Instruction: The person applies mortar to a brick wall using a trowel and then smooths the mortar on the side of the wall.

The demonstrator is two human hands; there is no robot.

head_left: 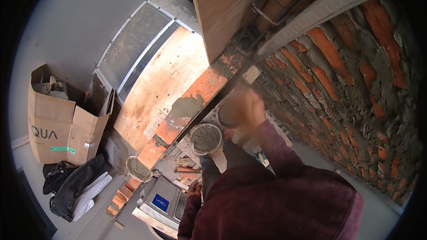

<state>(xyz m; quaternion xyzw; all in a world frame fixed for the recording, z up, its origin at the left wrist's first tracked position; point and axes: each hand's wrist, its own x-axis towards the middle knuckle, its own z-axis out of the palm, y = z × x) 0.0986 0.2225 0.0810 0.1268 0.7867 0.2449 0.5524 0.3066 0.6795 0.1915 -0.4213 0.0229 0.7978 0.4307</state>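
My right hand [254,109] is raised in front of the brick wall [331,86], over a round bucket of grey mortar [229,114]. Motion smears its fingers, and whether anything is in them does not show. Low beside my leg, my left hand [194,189] has its fingers curled in. It is small and shaded, so any thing inside it cannot be made out. A second bucket of mortar [206,138] stands by my feet. Wet grey mortar [187,106] lies spread over part of the orange brick ledge [171,126].
A plywood sheet [155,78] lies beside the ledge, and a tall wooden panel [231,11] rises ahead. Left are an open cardboard box [51,124] and dark clothing [78,195]. Another mortar bucket [138,170] and a grey plastic case [162,200] stand nearer. Debris [187,169] litters the floor.
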